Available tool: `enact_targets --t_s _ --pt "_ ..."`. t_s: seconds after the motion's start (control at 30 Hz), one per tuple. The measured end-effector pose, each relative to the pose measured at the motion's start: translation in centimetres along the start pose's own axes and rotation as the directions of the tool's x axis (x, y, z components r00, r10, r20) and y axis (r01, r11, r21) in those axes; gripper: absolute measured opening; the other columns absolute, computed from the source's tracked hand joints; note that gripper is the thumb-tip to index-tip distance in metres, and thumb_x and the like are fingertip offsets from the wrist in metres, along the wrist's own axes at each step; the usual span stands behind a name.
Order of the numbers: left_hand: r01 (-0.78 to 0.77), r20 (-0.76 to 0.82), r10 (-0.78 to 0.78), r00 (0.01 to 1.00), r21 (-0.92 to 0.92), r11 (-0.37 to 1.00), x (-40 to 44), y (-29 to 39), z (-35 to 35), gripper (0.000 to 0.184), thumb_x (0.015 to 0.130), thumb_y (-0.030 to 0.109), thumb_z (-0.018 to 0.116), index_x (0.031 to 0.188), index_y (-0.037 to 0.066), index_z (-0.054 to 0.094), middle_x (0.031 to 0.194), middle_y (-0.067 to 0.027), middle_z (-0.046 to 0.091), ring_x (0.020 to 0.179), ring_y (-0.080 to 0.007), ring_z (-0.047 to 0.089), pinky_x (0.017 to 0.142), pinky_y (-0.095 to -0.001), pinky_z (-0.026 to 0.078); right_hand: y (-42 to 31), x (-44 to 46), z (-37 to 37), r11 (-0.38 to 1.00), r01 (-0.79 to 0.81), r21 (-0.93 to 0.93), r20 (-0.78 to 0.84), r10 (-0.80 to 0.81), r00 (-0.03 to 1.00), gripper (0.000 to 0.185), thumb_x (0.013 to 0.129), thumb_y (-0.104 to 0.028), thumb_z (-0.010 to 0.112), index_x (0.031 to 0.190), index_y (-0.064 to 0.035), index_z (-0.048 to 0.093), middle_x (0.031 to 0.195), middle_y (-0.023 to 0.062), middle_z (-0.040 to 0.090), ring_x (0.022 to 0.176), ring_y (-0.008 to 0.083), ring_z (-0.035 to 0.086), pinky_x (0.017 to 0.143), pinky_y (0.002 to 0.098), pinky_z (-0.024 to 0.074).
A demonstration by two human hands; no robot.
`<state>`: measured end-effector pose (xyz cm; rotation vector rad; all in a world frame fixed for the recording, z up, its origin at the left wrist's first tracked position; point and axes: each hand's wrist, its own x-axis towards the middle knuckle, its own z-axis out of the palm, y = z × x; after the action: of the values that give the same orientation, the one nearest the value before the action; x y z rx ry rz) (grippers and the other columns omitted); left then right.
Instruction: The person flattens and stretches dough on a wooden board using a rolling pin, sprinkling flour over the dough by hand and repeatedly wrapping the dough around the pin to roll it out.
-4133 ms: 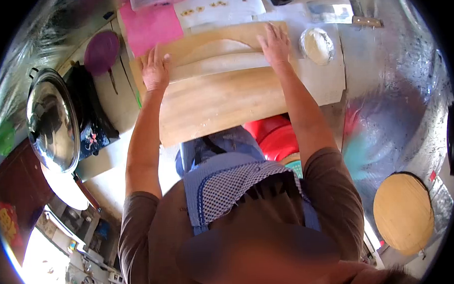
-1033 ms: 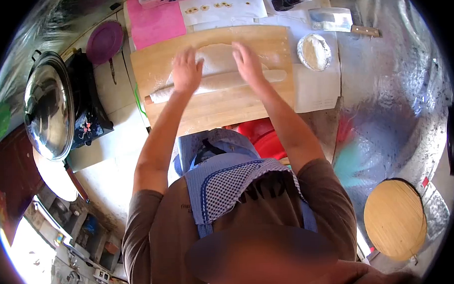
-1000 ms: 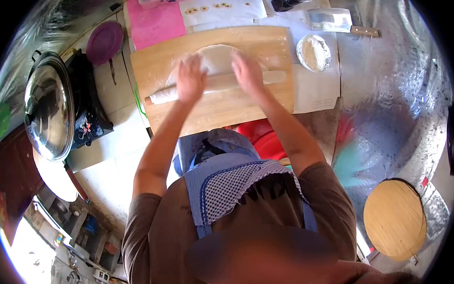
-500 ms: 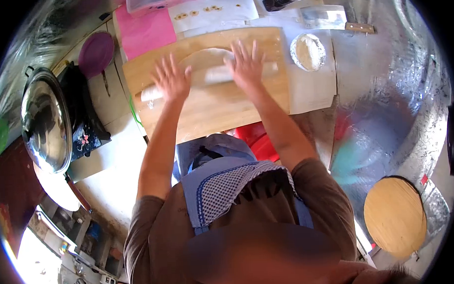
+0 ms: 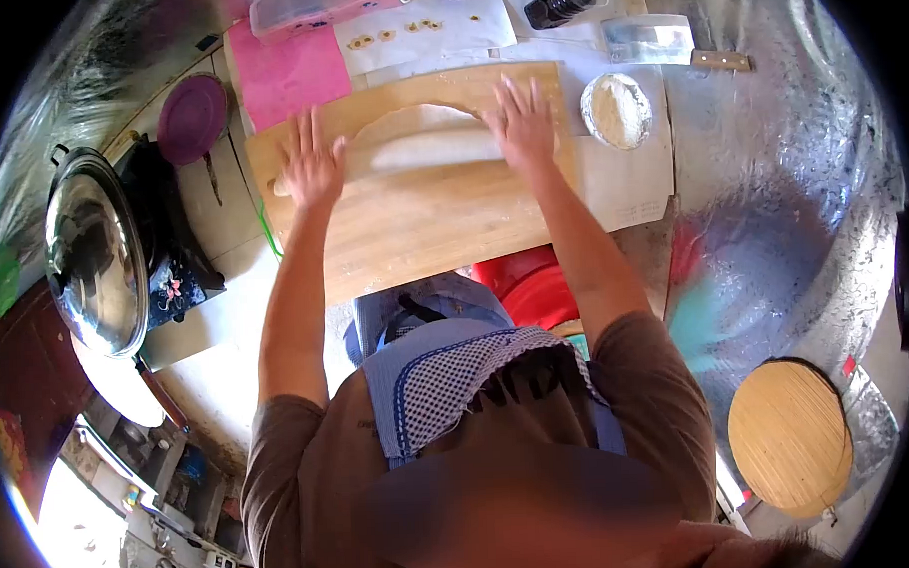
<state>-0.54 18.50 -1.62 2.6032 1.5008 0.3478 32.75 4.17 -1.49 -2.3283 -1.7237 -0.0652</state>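
Good strong light over the wooden board [image 5: 423,230], grain showing clearly, while the pale dough [image 5: 424,118] washes out to little detail. Lower left, a doorway-like opening [image 5: 78,527] burns pure white! Hard highlights streak the domed pot lid [image 5: 95,251], and glints scatter across the silvery sheeting [image 5: 769,123] on the right. Fisheye curve bends the margins, corners go black, violet fringes the left rim; bottom centre, a dark smooth blur.

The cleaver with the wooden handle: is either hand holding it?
No, the cleaver lies apart from both hands, with the left hand and the right hand spread over the rolling pin.
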Motion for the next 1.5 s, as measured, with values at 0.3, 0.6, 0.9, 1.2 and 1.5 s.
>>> enact_targets --t_s 0.3,0.6,0.9,1.2,1.5 --pt "-0.002 0.019 0.003 1.000 -0.068 0.998 5.1 -3.4 1.2 0.059 0.097 0.051 0.050 0.143 0.015 0.049 0.149 -0.0083 0.046 0.139 -0.0310 0.040 0.115 -0.0594 0.025 3.1 5.2 0.7 0.993 -0.082 0.083 -0.149 0.094 0.984 0.061 0.089 -0.043 0.066 0.141 -0.0160 0.052 0.147 0.0076 0.050 0.140 0.0365 0.038 0.107 0.0629 0.0317" --pt "-0.319 0.055 0.315 0.948 0.166 0.933 -2.3 0.2 -0.3 0.056 0.079 0.039 0.071 0.128 0.014 0.058 0.117 -0.0025 0.060 0.108 -0.0238 0.057 0.092 -0.0488 0.042 -1.5 -1.4 -1.0 0.959 0.280 -0.050 0.123 -0.272 0.954 0.063 0.073 -0.033 0.080 0.131 -0.0236 0.057 0.128 -0.0003 0.057 0.117 0.0214 0.054 0.094 0.0525 0.0388" --pt "-0.141 0.239 0.146 0.960 -0.038 0.989 -23.9 5.8 -4.8 0.080 0.093 0.067 0.042 0.152 0.013 0.036 0.158 -0.0107 0.035 0.150 -0.0369 0.022 0.118 -0.0597 0.014 -5.1 -18.7 -8.0 0.947 0.186 0.262 0.177 -0.237 0.955 0.072 0.075 -0.042 0.075 0.138 -0.0135 0.052 0.141 0.0064 0.051 0.133 0.0313 0.044 0.106 0.0593 0.0295" --pt "-0.053 0.084 0.052 0.995 0.017 0.998 -10.0 2.4 -0.4 0.074 0.096 0.060 0.044 0.157 0.022 0.029 0.163 -0.0045 0.027 0.151 -0.0324 0.022 0.120 -0.0600 0.012 -4.6 -5.2 -0.7 0.983 0.167 0.077 0.090 -0.174 0.981 0.067 0.095 -0.056 0.051 0.148 -0.0163 0.044 0.160 0.0065 0.033 0.149 0.0363 0.024 0.115 0.0650 0.0207" --pt "-0.180 0.225 0.163 0.960 0.055 0.982 -6.0 10.7 0.6 0.067 0.097 0.047 0.049 0.154 0.013 0.036 0.161 -0.0058 0.033 0.151 -0.0272 0.024 0.121 -0.0573 0.011 -11.2 -3.3 -1.0 0.985 0.159 0.062 0.321 -0.170 0.932 0.046 0.100 -0.044 0.050 0.137 -0.0191 0.057 0.149 -0.0015 0.048 0.146 0.0280 0.033 0.109 0.0665 0.0287"
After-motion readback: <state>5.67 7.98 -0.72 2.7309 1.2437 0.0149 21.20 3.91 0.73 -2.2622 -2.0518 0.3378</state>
